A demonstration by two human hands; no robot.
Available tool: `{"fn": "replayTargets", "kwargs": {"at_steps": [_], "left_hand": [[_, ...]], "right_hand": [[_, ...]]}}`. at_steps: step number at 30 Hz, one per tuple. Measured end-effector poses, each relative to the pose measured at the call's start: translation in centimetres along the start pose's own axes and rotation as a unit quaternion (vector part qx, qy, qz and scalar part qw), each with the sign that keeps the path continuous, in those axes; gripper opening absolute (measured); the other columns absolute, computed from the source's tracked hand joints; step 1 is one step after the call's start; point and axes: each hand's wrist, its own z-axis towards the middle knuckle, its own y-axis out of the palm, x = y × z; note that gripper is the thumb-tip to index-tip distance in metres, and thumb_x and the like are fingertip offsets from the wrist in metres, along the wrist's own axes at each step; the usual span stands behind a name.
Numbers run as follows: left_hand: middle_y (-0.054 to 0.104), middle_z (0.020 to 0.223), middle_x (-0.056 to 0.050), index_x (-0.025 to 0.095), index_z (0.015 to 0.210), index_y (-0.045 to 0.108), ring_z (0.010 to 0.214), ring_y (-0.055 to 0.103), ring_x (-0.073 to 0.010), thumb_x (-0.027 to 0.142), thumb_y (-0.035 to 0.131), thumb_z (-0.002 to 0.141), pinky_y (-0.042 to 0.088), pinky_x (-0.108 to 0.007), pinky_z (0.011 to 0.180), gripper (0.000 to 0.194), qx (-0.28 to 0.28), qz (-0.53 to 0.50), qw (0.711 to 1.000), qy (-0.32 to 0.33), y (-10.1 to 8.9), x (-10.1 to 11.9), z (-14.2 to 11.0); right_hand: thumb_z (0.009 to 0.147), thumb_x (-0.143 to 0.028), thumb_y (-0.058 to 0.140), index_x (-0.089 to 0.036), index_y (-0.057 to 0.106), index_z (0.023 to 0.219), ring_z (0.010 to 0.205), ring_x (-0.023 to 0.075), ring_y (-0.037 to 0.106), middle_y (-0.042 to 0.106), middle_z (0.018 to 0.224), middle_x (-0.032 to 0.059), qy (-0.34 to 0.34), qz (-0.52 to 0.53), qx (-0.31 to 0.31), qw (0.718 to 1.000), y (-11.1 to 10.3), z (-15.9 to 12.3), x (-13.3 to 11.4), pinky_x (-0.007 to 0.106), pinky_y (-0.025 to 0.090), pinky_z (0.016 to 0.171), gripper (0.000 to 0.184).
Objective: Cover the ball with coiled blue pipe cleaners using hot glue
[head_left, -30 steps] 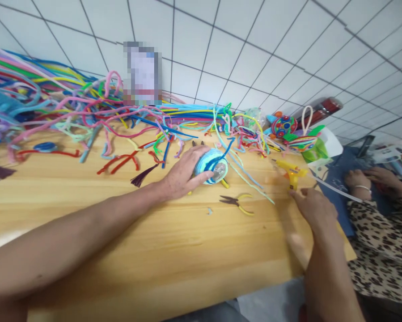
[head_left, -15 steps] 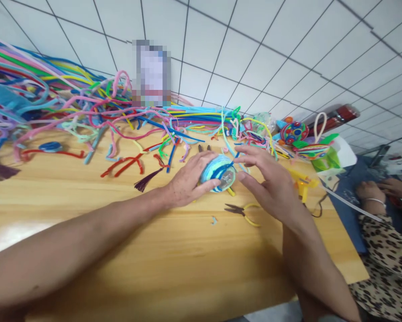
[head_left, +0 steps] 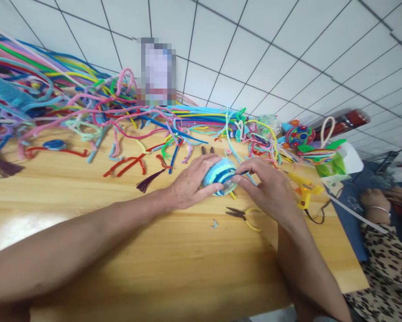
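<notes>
My left hand is wrapped round a ball covered in light blue, pale green and dark blue pipe cleaner, its thumb across the near side. A clear, uncovered patch shows at the ball's right. My right hand pinches the dark blue pipe cleaner that comes off the ball, between thumb and forefinger. Yellow-handled pliers lie below the right hand, partly covered by it. Another tool's dark tips stick out behind the ball, the rest mostly hidden. The yellow glue gun rests to the right of my right hand.
Colourful pipe cleaners are heaped along the wall. Purple tassels and bent red pieces lie in front. Finished colourful ornaments stand at the back right. Past the table's right edge, another person's hands are at work.
My right hand has let go of the glue gun, leaving it on the table, moved left to the ball, and closed on the dark blue pipe cleaner. My left hand has kept its hold.
</notes>
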Motion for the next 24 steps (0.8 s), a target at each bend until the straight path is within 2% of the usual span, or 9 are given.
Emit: {"fn": "replayTargets", "kwargs": {"at_steps": [14, 24], "left_hand": [[0.052, 0.162, -0.022, 0.024, 0.166, 0.033, 0.155, 0.048, -0.0379, 0.048, 0.061, 0.108, 0.046, -0.063, 0.127, 0.068, -0.003, 0.014, 1.0, 0.01, -0.1, 0.2, -0.1], [0.052, 0.161, -0.022, 0.024, 0.167, 0.03, 0.153, 0.05, -0.0367, 0.046, 0.059, 0.109, 0.047, -0.063, 0.126, 0.068, -0.01, 0.022, 0.999, 0.024, -0.4, 0.4, 0.1]], "right_hand": [[0.097, -0.024, 0.073, -0.025, 0.064, 0.084, 0.073, 0.0167, 0.066, 0.072, 0.079, -0.0013, 0.016, 0.017, 0.047, 0.999, 1.5, 0.1, 0.1, 0.031, 0.05, 0.069, 0.016], [0.095, -0.024, 0.071, -0.025, 0.063, 0.078, 0.065, 0.0149, 0.057, 0.068, 0.072, -0.0019, 0.065, 0.042, 0.027, 0.997, 1.5, 0.3, -0.5, 0.03, 0.043, 0.063, 0.019]]}}
